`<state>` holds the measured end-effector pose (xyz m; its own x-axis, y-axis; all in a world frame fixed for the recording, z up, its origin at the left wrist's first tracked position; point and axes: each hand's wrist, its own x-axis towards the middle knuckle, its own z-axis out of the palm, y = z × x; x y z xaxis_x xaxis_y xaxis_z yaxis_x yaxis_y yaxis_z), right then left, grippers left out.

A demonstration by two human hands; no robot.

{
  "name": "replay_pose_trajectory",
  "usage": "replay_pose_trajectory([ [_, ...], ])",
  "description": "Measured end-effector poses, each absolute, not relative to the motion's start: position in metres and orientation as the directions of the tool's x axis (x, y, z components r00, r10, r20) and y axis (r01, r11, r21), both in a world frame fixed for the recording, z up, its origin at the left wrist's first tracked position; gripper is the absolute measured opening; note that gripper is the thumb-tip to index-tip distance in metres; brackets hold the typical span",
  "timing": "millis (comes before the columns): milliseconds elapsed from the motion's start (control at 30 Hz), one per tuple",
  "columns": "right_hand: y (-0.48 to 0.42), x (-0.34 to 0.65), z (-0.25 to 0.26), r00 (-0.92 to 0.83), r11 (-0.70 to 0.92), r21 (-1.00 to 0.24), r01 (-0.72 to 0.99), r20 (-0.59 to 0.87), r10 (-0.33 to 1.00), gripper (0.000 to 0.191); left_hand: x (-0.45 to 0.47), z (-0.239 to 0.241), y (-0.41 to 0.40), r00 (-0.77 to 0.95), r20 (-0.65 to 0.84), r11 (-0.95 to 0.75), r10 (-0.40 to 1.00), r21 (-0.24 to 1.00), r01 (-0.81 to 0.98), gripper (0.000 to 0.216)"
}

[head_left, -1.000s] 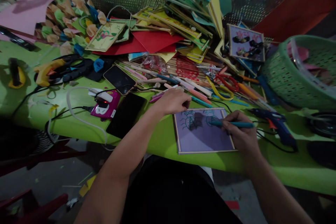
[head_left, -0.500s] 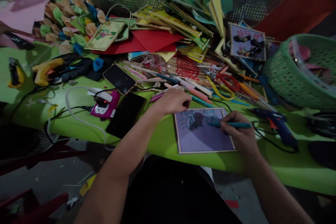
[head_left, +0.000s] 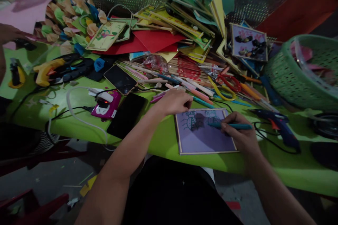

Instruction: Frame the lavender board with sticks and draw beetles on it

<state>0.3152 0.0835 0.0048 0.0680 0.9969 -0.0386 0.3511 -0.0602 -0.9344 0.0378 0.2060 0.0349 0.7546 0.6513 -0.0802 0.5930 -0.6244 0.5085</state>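
Observation:
A purple card point(head_left: 204, 137) with a wooden stick frame lies on the green table point(head_left: 163, 140) near its front edge. Bug drawings sit along the card's top. My right hand point(head_left: 239, 132) is closed around a teal pen point(head_left: 232, 125), whose tip rests on the right-hand drawing. My left hand point(head_left: 174, 101) has its fingers curled, pressing down at the card's upper left corner.
A blue glue gun point(head_left: 277, 123) lies right of the card, a green basket point(head_left: 301, 70) beyond it. Two phones point(head_left: 126, 112) and a pink charger point(head_left: 105, 107) lie left. Pens, scissors point(head_left: 224, 84), coloured paper and framed cards pile up behind. Another person's hand point(head_left: 10, 33) shows at far left.
My right hand and the pen have shifted slightly left over the drawing. Another person's hand has come into view at the far left edge.

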Motion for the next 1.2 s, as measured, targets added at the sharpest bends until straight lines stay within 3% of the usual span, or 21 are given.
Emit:
replay_pose_trajectory([
  [300, 0.083, 0.314, 0.006, 0.054, -0.095, -0.955, 0.282, -0.083, 0.995, 0.028, 0.038, 0.036, 0.206, 0.752, -0.087, -0.62, 0.653, 0.51, 0.597, 0.012],
  [600, 0.092, 0.328, 0.004, 0.377, 0.039, -0.977, 0.209, 0.117, 0.919, 0.022, 0.038, 0.039, 0.206, 0.752, -0.102, -0.612, 0.651, 0.515, 0.6, 0.01],
  [1200, 0.097, 0.331, 0.001, 0.284, -0.013, -0.92, 0.393, 0.108, 0.953, 0.016, 0.037, 0.035, 0.209, 0.764, -0.083, -0.606, 0.64, 0.557, 0.567, 0.011],
])
